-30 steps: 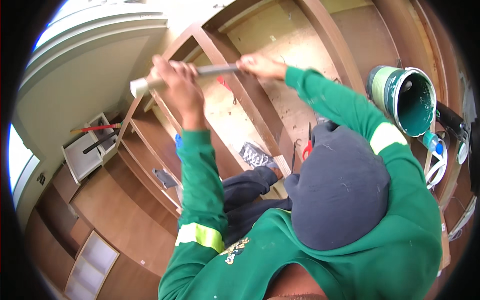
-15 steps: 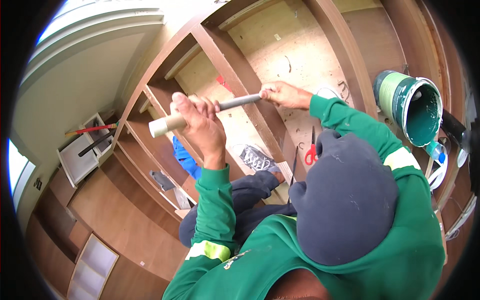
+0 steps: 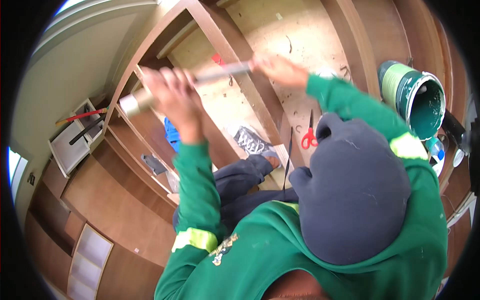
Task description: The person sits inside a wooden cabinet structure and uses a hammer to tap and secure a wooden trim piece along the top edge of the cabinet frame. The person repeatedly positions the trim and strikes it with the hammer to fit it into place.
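Held between my two hands is a long grey rod (image 3: 222,72) with a thick cream cylindrical end (image 3: 131,104); its exact kind does not show. My left hand (image 3: 175,95) wraps around it close to the cream end, which sticks out at the left. My right hand (image 3: 280,70) is closed on the opposite end of the grey part. Both hands are smeared by motion. They hover over a brown wooden frame (image 3: 215,30) with open compartments. Red-handled scissors (image 3: 309,138) lie inside it, beyond the dark grey cloth bulk (image 3: 355,195) before my chest.
On the right, a green paint bucket (image 3: 387,82) lies tipped on its side, with a blue-capped bottle (image 3: 437,148) below it. My laced grey shoe (image 3: 248,141) rests in the frame. Blue cloth (image 3: 171,135) and a red scrap (image 3: 217,59) lie leftward. White trays (image 3: 70,155) stand far left.
Both hands have moved up and to the left with the rod still in their grip. The view has shifted slightly, and the hands are more blurred.
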`<action>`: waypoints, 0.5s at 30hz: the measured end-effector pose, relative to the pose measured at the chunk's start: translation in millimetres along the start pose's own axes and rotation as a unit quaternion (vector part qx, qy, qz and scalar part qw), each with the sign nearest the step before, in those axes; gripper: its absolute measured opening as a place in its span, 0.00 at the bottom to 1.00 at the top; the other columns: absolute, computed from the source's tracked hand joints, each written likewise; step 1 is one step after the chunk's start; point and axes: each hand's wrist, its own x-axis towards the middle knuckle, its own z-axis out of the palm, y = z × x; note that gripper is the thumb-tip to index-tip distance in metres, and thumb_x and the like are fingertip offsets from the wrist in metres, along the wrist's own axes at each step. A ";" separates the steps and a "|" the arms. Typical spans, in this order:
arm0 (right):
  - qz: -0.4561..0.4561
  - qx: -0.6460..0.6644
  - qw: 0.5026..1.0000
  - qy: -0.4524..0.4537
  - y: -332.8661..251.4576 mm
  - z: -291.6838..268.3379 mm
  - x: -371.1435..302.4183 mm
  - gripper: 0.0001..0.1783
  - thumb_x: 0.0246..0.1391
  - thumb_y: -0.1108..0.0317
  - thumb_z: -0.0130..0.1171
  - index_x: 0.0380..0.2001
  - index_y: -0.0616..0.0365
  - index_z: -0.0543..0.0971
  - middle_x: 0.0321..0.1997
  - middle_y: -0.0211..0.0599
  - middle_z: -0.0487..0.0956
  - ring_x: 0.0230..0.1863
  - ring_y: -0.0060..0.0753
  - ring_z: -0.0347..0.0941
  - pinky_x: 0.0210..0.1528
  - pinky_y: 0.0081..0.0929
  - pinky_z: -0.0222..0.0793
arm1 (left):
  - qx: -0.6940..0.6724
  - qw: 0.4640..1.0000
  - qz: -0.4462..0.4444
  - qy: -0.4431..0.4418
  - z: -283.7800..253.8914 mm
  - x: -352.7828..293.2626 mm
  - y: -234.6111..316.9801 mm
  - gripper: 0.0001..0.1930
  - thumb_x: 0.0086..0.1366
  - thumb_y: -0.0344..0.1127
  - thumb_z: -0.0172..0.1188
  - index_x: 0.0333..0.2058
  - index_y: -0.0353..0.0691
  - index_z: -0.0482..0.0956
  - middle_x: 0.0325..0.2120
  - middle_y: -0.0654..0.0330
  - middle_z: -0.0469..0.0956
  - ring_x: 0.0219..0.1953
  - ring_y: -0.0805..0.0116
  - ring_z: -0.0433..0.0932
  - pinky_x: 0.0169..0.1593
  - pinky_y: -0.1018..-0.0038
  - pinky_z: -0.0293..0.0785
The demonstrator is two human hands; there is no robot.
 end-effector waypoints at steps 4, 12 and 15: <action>0.119 -0.022 0.978 -0.171 -20.1 -6.1 -50.6 0.16 0.71 0.54 0.50 0.37 0.53 0.80 0.31 0.33 0.77 0.35 0.27 0.70 0.41 0.31 0.68 | 0.003 0.999 -0.011 0.048 0.5 -71.6 11.2 0.19 0.79 0.51 0.46 0.29 0.52 0.59 0.15 0.73 0.51 0.15 0.81 0.53 0.22 0.78 0.57; 0.029 -0.062 0.990 -0.122 -42.2 -12.1 21.9 0.19 0.73 0.54 0.45 0.33 0.55 0.75 0.25 0.28 0.66 0.32 0.24 0.65 0.37 0.28 0.64 | 0.053 0.996 0.061 0.029 23.4 -2.3 28.7 0.22 0.78 0.52 0.48 0.27 0.47 0.58 0.13 0.72 0.53 0.15 0.78 0.53 0.23 0.74 0.60; -0.014 -0.026 0.994 -0.103 12.2 -12.8 -43.3 0.18 0.72 0.54 0.46 0.34 0.55 0.76 0.27 0.33 0.70 0.33 0.26 0.67 0.40 0.31 0.66 | -0.002 1.000 0.001 0.020 12.0 -55.4 0.7 0.20 0.78 0.50 0.48 0.29 0.46 0.58 0.13 0.70 0.54 0.14 0.77 0.55 0.21 0.74 0.61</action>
